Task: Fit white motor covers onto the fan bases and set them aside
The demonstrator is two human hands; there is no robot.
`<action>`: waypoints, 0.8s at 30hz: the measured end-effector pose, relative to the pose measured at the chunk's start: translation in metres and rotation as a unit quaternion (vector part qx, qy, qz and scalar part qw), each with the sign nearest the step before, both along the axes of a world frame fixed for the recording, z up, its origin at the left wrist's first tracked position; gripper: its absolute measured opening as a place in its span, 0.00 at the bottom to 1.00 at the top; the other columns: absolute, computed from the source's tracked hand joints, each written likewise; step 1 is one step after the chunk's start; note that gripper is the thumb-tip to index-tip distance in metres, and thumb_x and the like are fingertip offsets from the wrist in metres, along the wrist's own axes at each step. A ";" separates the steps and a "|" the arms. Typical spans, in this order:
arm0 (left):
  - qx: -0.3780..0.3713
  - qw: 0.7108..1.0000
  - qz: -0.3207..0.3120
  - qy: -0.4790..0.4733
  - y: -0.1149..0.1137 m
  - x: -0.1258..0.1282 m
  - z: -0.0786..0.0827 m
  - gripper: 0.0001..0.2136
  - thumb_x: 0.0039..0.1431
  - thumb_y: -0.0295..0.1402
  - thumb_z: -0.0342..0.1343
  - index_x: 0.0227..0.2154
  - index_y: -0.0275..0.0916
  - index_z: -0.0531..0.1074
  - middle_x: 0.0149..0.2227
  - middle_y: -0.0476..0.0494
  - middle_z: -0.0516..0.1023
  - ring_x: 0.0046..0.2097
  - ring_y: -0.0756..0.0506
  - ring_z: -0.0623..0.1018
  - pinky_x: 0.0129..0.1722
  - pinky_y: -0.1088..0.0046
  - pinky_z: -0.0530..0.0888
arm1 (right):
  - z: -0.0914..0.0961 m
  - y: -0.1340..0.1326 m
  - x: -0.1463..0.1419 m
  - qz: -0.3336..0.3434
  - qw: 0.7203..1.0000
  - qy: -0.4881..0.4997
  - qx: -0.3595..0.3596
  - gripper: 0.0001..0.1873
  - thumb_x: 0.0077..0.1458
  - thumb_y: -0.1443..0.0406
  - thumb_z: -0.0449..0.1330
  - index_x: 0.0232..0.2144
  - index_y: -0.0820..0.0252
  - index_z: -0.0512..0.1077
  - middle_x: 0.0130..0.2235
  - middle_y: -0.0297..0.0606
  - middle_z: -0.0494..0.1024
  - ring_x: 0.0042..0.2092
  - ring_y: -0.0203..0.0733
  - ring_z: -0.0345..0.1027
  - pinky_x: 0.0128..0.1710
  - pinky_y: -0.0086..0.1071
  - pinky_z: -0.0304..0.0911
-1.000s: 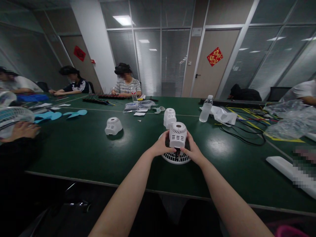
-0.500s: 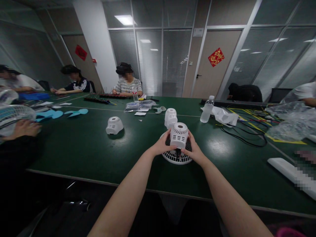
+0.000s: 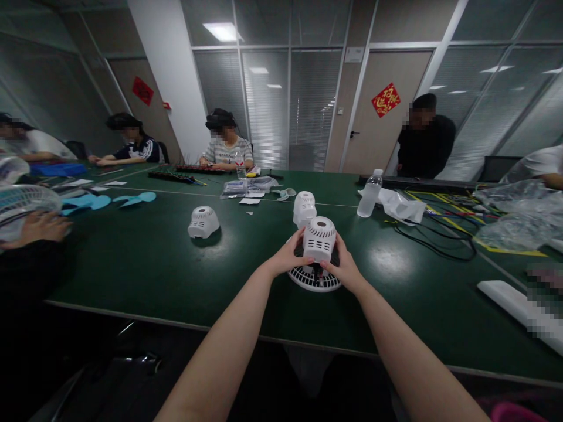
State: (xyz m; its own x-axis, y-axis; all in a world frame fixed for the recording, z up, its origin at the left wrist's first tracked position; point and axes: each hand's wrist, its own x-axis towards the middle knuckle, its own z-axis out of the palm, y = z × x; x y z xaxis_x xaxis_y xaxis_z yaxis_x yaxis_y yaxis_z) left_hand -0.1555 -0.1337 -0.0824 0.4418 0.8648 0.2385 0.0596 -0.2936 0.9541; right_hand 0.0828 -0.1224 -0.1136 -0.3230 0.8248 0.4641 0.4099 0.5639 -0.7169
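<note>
A white slotted fan motor cover (image 3: 319, 237) is gripped from both sides by my left hand (image 3: 290, 255) and my right hand (image 3: 345, 266). It sits over a round fan grille (image 3: 315, 284) that lies on the green table; the hands and cover hide much of the grille. Dark motor parts show just under the cover's near edge. Right behind it stands a second white cover (image 3: 303, 205). Another white cover (image 3: 203, 221) rests farther left, apart from my hands.
On the green table (image 3: 145, 264), blue fan blades (image 3: 136, 199) lie to the left near a co-worker's hand (image 3: 44, 225) on another grille. A plastic bottle (image 3: 370, 193), cables (image 3: 448, 249) and clear plastic bags (image 3: 523, 217) are on the right. A long white piece (image 3: 519, 310) lies near the right edge.
My hands stay on the cover, which has hardly moved over the grille. In the background at right, a person in black has straightened up from bending.
</note>
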 end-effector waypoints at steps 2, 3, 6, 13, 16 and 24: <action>0.000 1.000 -0.008 -0.002 0.000 0.000 0.000 0.54 0.49 0.39 0.70 0.70 0.51 0.38 0.71 0.36 0.52 0.71 0.33 0.55 0.69 0.46 0.53 | 0.000 0.000 0.000 -0.003 1.000 -0.002 0.001 0.57 0.51 0.47 0.66 0.71 0.51 0.40 0.69 0.47 0.59 0.69 0.62 0.52 0.67 0.61 0.47; 0.000 1.000 -0.010 -0.003 0.001 0.000 0.000 0.54 0.49 0.39 0.70 0.70 0.52 0.38 0.71 0.37 0.52 0.71 0.33 0.54 0.68 0.45 0.52 | 0.000 0.000 0.000 -0.003 1.000 -0.001 0.001 0.56 0.51 0.47 0.66 0.71 0.51 0.41 0.68 0.47 0.59 0.68 0.62 0.53 0.67 0.61 0.48; -0.010 1.000 -0.016 -0.004 0.002 -0.002 -0.001 0.53 0.48 0.39 0.70 0.70 0.53 0.39 0.71 0.38 0.52 0.71 0.32 0.53 0.68 0.44 0.52 | -0.001 -0.001 0.000 0.001 1.000 0.007 0.000 0.53 0.51 0.47 0.66 0.70 0.52 0.45 0.68 0.47 0.61 0.67 0.62 0.56 0.66 0.59 0.51; -0.011 0.999 -0.037 -0.038 0.005 -0.003 -0.005 0.53 0.47 0.36 0.71 0.70 0.52 0.41 0.71 0.37 0.50 0.71 0.32 0.54 0.68 0.45 0.54 | -0.002 -0.002 0.003 0.013 1.000 0.009 0.020 0.52 0.50 0.48 0.67 0.69 0.52 0.47 0.67 0.48 0.62 0.66 0.62 0.57 0.66 0.59 0.51; -0.004 0.999 -0.026 -0.036 0.005 -0.001 -0.006 0.52 0.48 0.37 0.71 0.69 0.52 0.43 0.70 0.36 0.52 0.70 0.32 0.56 0.67 0.44 0.56 | -0.002 -0.002 0.003 0.008 1.000 0.002 0.020 0.53 0.51 0.49 0.67 0.70 0.52 0.46 0.67 0.47 0.62 0.67 0.62 0.57 0.67 0.59 0.50; 0.011 1.000 -0.005 -0.019 0.000 0.003 -0.003 0.53 0.48 0.38 0.70 0.70 0.54 0.40 0.71 0.37 0.51 0.70 0.31 0.55 0.66 0.42 0.57 | 0.000 -0.003 0.002 0.013 1.000 0.004 0.017 0.54 0.50 0.48 0.67 0.70 0.51 0.45 0.68 0.47 0.60 0.67 0.61 0.56 0.67 0.58 0.51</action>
